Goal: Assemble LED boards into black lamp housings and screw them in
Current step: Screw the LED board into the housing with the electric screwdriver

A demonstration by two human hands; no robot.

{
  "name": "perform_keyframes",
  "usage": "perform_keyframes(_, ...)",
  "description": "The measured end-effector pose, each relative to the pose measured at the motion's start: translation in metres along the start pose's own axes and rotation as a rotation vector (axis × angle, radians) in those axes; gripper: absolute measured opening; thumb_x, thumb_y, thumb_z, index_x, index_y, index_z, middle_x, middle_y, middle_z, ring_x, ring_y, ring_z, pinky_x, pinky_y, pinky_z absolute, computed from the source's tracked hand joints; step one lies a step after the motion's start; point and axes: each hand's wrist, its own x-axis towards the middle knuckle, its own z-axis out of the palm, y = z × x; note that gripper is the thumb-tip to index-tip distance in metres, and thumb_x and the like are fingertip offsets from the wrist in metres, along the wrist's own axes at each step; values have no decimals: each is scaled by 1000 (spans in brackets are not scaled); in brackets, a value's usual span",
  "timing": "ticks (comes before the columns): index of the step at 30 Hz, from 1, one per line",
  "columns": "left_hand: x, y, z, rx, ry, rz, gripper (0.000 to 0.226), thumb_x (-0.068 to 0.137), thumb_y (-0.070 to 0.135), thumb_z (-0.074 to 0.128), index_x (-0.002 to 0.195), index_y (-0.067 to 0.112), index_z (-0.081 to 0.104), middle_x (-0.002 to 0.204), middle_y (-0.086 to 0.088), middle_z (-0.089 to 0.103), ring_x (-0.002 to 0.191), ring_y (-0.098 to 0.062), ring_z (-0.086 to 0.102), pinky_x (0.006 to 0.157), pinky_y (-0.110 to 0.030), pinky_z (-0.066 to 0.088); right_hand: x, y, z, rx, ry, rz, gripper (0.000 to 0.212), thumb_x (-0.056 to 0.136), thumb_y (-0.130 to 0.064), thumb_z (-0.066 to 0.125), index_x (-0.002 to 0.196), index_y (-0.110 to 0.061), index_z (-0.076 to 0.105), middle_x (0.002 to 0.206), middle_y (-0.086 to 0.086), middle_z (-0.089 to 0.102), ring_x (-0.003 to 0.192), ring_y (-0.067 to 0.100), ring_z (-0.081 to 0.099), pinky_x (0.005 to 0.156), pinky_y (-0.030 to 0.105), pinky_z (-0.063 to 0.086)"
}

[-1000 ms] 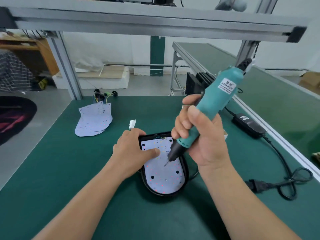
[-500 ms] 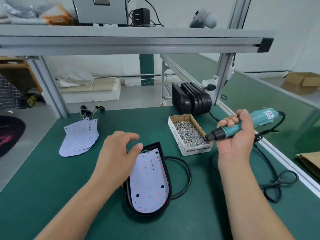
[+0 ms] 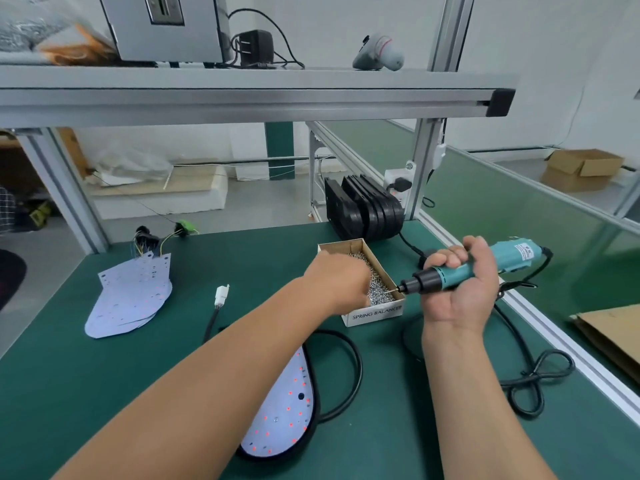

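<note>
Left hand (image 3: 341, 278): off the lamp housing (image 3: 311, 403), now reaching into the screw box (image 3: 375, 315) toward the bench's far right side; fingers blurred.
Right hand (image 3: 460, 282): screwdriver (image 3: 464, 270) lifted from the LED board (image 3: 280, 420), now held level, tip at the box's near right corner.

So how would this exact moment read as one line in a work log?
left hand: in screw box | right hand: holding screwdriver | LED board: in housing
</note>
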Motion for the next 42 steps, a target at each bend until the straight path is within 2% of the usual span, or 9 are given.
perform_keyframes(5,10,0,6,-81,-79,-40,15,95,25,66,99,21,79,104,3,75,105,-27,64,97,-45,45,2,1,0,3,21,10,8,101,-13,63,95,-14,58,71,-4,48,57,8,47,58,23,49)
perform_keyframes(20,7,-11,14,-409,-5,-109,10,98,30,67,94,25,75,99,7,75,99,-19,64,100,-47,50,3,3,1,0,21,21,12,100,-9,62,92,-15,55,70,-4,48,55,9,46,58,24,49)
perform_keyframes(23,2,-12,9,-476,26,-121,15,101,23,59,94,19,72,97,5,76,97,-21,66,95,-45,52,3,3,1,3,19,21,12,100,-9,62,93,-15,55,71,-4,48,56,9,45,58,24,49)
perform_keyframes(25,-4,-16,0,-535,95,-154,19,104,19,54,95,15,70,98,-1,75,91,-23,69,83,-44,57,3,2,1,3,15,19,12,100,-9,63,94,-15,55,71,-4,48,57,9,46,58,24,49)
perform_keyframes(27,-14,-24,-12,-739,184,-230,20,106,15,52,96,9,68,96,-5,74,81,-21,69,73,-44,60,2,3,2,-9,12,19,12,100,-9,64,95,-15,54,71,-4,48,57,9,46,58,24,49)
perform_keyframes(29,-33,-34,-21,-1154,219,-317,19,108,15,54,97,8,66,88,-3,70,69,-15,66,61,-33,62,1,5,4,-20,4,26,12,99,-9,64,94,-15,54,71,-4,48,57,9,46,58,24,49)
perform_keyframes(33,-95,-56,-25,-1776,172,-367,12,109,12,56,101,11,66,80,0,64,60,-8,55,48,-18,45,-10,14,10,-54,-36,59,11,100,-10,64,94,-15,55,71,-4,48,57,8,46,58,23,48)
perform_keyframes(38,-168,-68,-7,-2115,139,-428,9,96,8,62,105,5,64,86,-8,63,62,-11,51,43,-16,37,-33,31,25,-94,-147,145,8,100,-12,62,95,-15,58,72,-5,46,58,8,44,58,23,48)
perform_keyframes(42,-194,-64,5,-2158,95,-441,18,90,10,66,107,4,62,87,-9,61,61,-10,47,42,-15,33,-59,47,36,-135,-256,197,6,101,-12,60,97,-15,58,73,-4,44,58,8,43,57,23,48)
